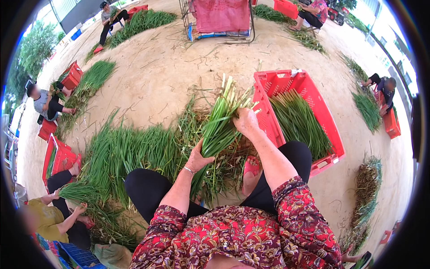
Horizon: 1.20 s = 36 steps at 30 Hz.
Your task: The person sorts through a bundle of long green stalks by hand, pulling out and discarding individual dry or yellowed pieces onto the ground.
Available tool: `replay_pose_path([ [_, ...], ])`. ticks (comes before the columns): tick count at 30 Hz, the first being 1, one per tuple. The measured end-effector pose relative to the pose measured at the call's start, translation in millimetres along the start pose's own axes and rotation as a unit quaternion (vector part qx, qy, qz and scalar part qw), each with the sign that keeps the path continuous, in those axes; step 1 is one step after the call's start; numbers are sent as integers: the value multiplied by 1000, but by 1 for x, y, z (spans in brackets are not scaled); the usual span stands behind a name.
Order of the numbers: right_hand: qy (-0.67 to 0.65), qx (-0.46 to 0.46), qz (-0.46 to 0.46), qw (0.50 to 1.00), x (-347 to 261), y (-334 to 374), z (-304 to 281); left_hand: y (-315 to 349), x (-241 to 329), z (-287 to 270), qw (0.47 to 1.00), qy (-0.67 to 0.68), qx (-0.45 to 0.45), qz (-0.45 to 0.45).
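Observation:
A bunch of garlic chives (219, 119) is held in front of me, its pale stem ends pointing away and its green leaves hanging back toward my lap. My left hand (197, 159) is closed around the leafy part, thumb pointing right. Up near the pale stems, my right hand (246, 122) grips the same bunch from its right side; some of its fingers are hidden. Just right of that hand stands a red plastic crate (299, 77), with more chives (301, 125) lined up inside it.
Loose chives (134, 150) spread over the ground on my left, with brown trimmings (230, 168) between my feet. A co-worker (58, 217) sits close at left holding chives. Other people sit farther off beside red crates (71, 76). A metal-framed cart (221, 18) stands ahead.

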State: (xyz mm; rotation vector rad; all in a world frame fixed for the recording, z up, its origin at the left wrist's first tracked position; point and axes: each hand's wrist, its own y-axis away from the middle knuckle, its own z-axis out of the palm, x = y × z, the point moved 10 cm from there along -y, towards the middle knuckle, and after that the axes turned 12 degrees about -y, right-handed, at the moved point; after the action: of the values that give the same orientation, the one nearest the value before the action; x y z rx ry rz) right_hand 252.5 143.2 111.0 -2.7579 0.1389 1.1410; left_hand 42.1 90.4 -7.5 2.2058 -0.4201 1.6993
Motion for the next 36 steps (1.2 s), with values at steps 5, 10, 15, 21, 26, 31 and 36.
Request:
replay_pose_path([
  [5, -148, 81, -159, 973, -32, 16, -12, 1, 10, -4, 992, 114, -6, -43],
  [10, -576, 19, 152, 803, 7, 14, -7, -1, -13, -4, 984, 160, -6, -73],
  [15, -663, 44, 197, 720, 15, 14, -42, -5, -20, -5, 984, 166, 4, -58],
  [21, -756, 60, 104, 644, 7, 9, -92, -6, -28, -7, 988, 141, 24, -50],
  [26, -602, -21, 104, 791, -26, 9, -53, -2, -40, 6, 986, 138, -3, -90],
  [31, -275, -52, 123, 952, 19, -13, -14, 4, -11, 11, 997, -42, -30, -54],
  [36, -260, -58, 139, 954, 25, -8, -24, 8, -11, 21, 995, 31, -88, -40],
])
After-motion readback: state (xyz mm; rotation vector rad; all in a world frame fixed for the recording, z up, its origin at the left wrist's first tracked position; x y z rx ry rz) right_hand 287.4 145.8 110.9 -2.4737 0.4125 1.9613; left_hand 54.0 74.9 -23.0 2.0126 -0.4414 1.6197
